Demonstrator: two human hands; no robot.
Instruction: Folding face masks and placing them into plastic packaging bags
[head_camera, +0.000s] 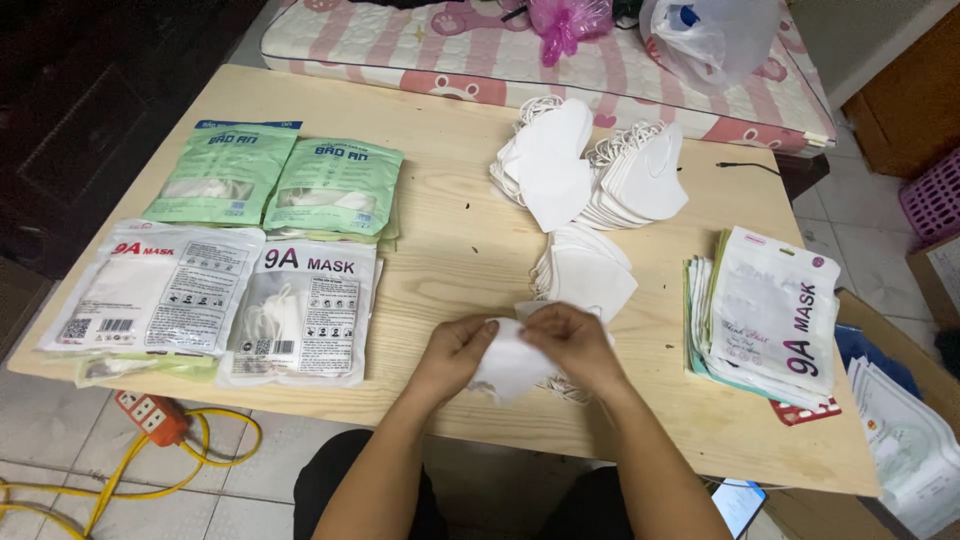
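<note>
Seen from above, a person's left hand (455, 345) and right hand (575, 340) together pinch a folded white mask (512, 368) at the near edge of a pale wooden tabletop (450, 230). Just beyond lies a small mask pile (585, 272); farther back, larger white stacks (590, 170). Sealed mask packets (235, 255) lie left, empty pouches (770, 315) right

We count four sealed packs (240, 255) at the table's left edge, three heaps of loose masks (590, 185) mid-table, and one stack of empty bags (765, 315) right.
</note>
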